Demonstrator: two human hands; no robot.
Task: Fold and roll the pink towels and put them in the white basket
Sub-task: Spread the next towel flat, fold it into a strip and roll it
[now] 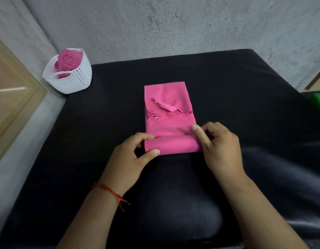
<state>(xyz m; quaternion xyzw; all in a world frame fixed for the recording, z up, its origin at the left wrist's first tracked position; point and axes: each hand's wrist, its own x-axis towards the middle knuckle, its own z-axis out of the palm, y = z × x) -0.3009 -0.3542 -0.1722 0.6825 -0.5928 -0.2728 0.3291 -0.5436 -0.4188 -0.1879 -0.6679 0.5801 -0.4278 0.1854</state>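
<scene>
– Pink towel [170, 127], where is it?
– In the middle of the black-covered table [227, 83], folded into a long strip running from near to far. Its near end is wound into a roll [171, 145] lying crosswise. The far part lies flat, with a layered fold edge across it, a small loop [163, 105] on top and a metal snap [156, 118] at the left of that edge.
– And the hands?
– The left grip [130, 159] closes on the roll's left end, thumb on the near side and fingers curled over the far side. The right grip [220, 148] holds the right end. Its forefinger lies across the roll with the tip on the flat cloth, the other fingers are curled, and the thumb is hidden.
– The basket?
– The white basket [74, 81] stands just beside the table's far left corner, well apart from the strip and close to the grey wall [173, 24]. Rolled towels [68, 60] stand in it, spiral ends up.
– Anything else?
– A red thread [110, 193] circles the left wrist. A wooden frame [11, 90] shows at the left edge and something green [319, 101] at the right.
</scene>
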